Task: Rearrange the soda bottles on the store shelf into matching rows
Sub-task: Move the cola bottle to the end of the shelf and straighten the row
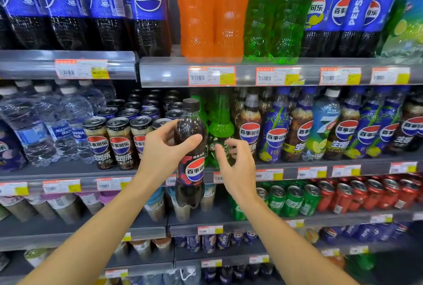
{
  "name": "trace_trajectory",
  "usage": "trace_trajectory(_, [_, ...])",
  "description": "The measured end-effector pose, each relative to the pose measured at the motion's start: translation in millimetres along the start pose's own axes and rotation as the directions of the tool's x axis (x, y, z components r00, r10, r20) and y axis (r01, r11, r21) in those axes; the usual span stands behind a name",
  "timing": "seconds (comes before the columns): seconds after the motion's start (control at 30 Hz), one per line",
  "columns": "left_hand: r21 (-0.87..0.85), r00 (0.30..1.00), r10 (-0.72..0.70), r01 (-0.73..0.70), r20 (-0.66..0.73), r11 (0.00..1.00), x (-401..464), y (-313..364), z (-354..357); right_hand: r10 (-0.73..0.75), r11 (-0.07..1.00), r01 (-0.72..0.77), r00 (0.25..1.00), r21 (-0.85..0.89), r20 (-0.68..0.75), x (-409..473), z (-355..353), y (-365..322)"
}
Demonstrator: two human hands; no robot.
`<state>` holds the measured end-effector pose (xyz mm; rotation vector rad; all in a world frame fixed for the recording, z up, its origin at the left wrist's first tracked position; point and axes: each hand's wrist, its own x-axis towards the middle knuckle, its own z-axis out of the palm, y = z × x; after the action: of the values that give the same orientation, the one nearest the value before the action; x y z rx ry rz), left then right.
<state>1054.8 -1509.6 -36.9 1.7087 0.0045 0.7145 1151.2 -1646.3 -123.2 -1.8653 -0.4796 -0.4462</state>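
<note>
My left hand (163, 152) grips a black-capped dark cola bottle (191, 170) by its upper body, holding it upright in front of the middle shelf (320, 164). My right hand (235, 165) hovers beside it, fingers spread and holding nothing, just in front of a green soda bottle (220, 124) on that shelf. To the right runs a mixed row: a brown cola bottle (249, 124), a purple-labelled cola bottle (275, 133), a blue lemon-lime bottle (325, 124) and more cola bottles (366, 129).
Cola cans (120, 140) and water bottles (34, 124) fill the middle shelf's left part. Large cola, orange (212, 17) and green bottles stand on the top shelf. Green cans (293, 200) and red cans (366, 193) sit on the shelf below, with price tags along every edge.
</note>
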Motion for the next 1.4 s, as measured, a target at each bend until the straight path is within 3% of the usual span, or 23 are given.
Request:
trace_trajectory(0.07, [-0.003,1.000,-0.004,0.004,0.009,1.000,0.1,-2.1,5.6,-0.021,0.995,0.015,0.998,0.101,0.059,-14.2,-3.3,-0.5])
trace_trajectory(0.2, [0.007,0.999,-0.021,0.021,0.042,1.000,1.8,-12.9,19.8,0.029,0.972,-0.111,0.932,0.208,0.361,-40.1,-14.9,3.4])
trace_trajectory(0.43, [-0.025,0.992,-0.074,0.077,0.097,0.997,-2.8,-26.9,60.8,0.166,0.945,-0.261,0.901,0.195,0.402,-51.1,-52.8,31.2])
trace_trajectory(0.73, [-0.142,0.959,-0.116,0.156,0.260,0.977,-15.0,-22.4,144.7,0.280,0.902,-0.377,0.882,0.210,0.379,-53.7,-137.1,64.0])
trace_trajectory(0.97, [-0.171,0.875,-0.103,0.206,0.473,0.963,-28.8,11.0,241.8,0.342,0.898,-0.400,0.898,0.186,0.278,-52.3,-233.8,89.2])
trace_trajectory(1.07, [-0.156,0.848,-0.057,0.162,0.527,0.974,-36.3,26.3,284.7,0.342,0.901,-0.381,0.918,0.206,0.200,-54.1,-275.7,99.6])
trace_trajectory(1.2, [-0.018,0.811,0.009,0.002,0.584,1.000,-46.3,31.7,346.1,0.382,0.889,-0.399,0.917,0.226,0.118,-62.4,-331.9,119.3])
trace_trajectory(1.4, [0.025,0.738,-0.002,-0.020,0.675,0.999,-76.2,38.0,436.9,0.426,0.889,-0.423,0.904,0.174,0.020,-88.3,-415.6,153.2])
